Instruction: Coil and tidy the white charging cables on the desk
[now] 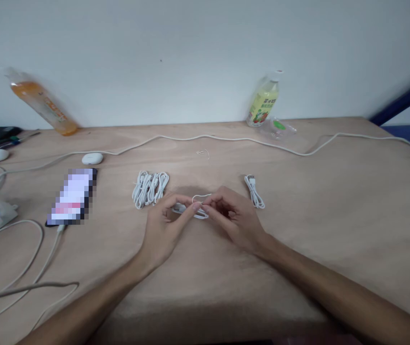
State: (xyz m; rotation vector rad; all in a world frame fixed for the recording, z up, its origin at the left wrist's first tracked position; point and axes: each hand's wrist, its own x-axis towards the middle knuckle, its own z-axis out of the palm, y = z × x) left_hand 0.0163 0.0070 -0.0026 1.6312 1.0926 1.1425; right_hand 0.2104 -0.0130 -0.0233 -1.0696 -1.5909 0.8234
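The coiled white cable (pixel 201 214) lies low over the middle of the bench (pixel 205 278), between the two hands, its loops showing under and beside the fingertips; a thin white tie (pixel 201 195) arches above it, one end reaching towards the right fingers. The left hand (pixel 161 225) has thumb and index finger brought together in a pinch that seems to be on the tie against the coil, with a wide opening behind the tips; the right hand (pixel 242 223) has thumb and index finger pinched almost closed at the tie, the other fingers curled in. The step in hand looks like working the tie at the coil; moving it from here calls for a light, precise pinch on both sides, with the loops kept together.

Just beside the left hand sits a row of coiled white cables (pixel 150 188); beyond the right hand lies a coiled USB cable (pixel 254 190), its plug at the top; farther back are small loose tie pieces (pixel 207 154) and a long white cord (pixel 205 136) across the bench; to the left, a smartphone (pixel 71 196) and a white earbud case (pixel 92 158); at the wall, an orange drink bottle (pixel 42 108) leans and a yellow-green drink bottle (pixel 264 101) stands tilted.
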